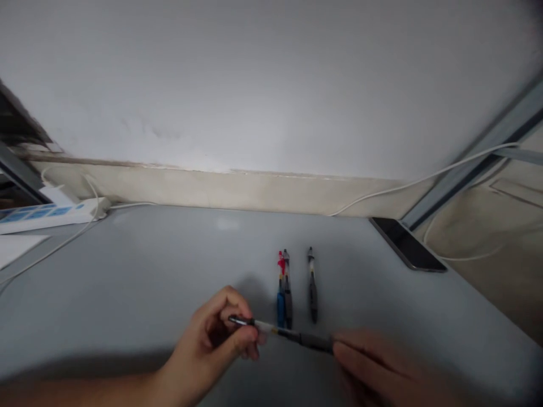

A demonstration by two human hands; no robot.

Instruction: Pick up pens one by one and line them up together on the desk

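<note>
A black pen with a clear section (292, 336) is held almost level between my two hands, low in the head view. My left hand (220, 339) pinches its black clip end between thumb and fingers. The fingers of my right hand (369, 359), blurred, are closed on the dark grip end. Just behind the held pen, a blue pen with a red top (280, 299) and a dark pen (287, 297) lie side by side on the grey table (148, 271). Another dark pen (313, 291) lies apart, to their right.
A black phone (409, 246) lies at the table's right back edge. At the left back are a white power strip (63, 213) and white sheet (19, 247), with a white cable (63, 246) crossing the table. A pale wall (237, 102) stands behind.
</note>
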